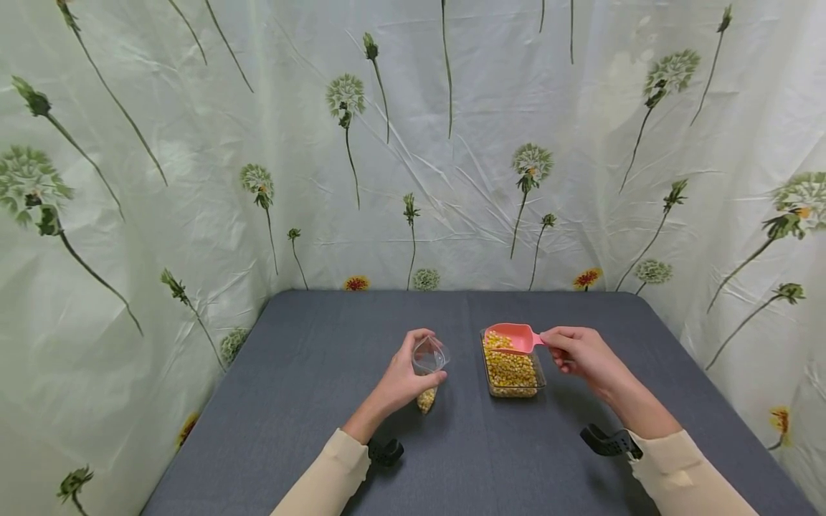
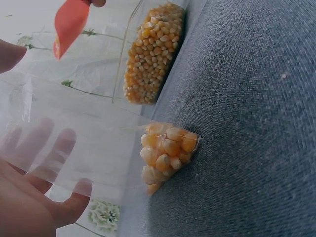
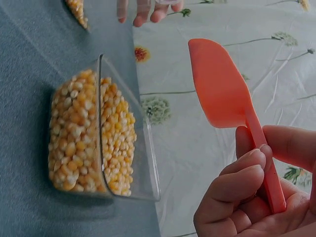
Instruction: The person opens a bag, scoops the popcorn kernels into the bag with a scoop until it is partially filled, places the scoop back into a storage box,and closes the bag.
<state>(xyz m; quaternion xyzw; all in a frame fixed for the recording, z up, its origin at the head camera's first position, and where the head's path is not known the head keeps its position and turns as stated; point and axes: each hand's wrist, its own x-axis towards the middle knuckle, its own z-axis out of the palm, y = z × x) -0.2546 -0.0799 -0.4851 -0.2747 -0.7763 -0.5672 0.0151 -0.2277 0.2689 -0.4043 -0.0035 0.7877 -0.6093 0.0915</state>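
My left hand (image 1: 401, 378) holds a clear plastic bag (image 2: 111, 153) upright by its open top, fingers and thumb around the mouth. Corn kernels (image 2: 168, 150) fill the bag's pointed bottom, which is at or just above the table. My right hand (image 1: 586, 356) grips the handle of a pink scoop (image 1: 524, 338). Some kernels (image 1: 498, 340) lie in the scoop's front part. The scoop is above a clear rectangular container (image 3: 146, 170) holding many corn kernels (image 3: 71, 143). In the right wrist view the scoop's underside faces the camera, so its load is hidden.
A dark grey cloth-covered table (image 1: 310, 373) lies beneath everything. Behind it and at the sides hangs a pale curtain (image 1: 400, 158) printed with dandelions. Black straps (image 1: 609, 440) circle both wrists. The container stands to the right of the bag.
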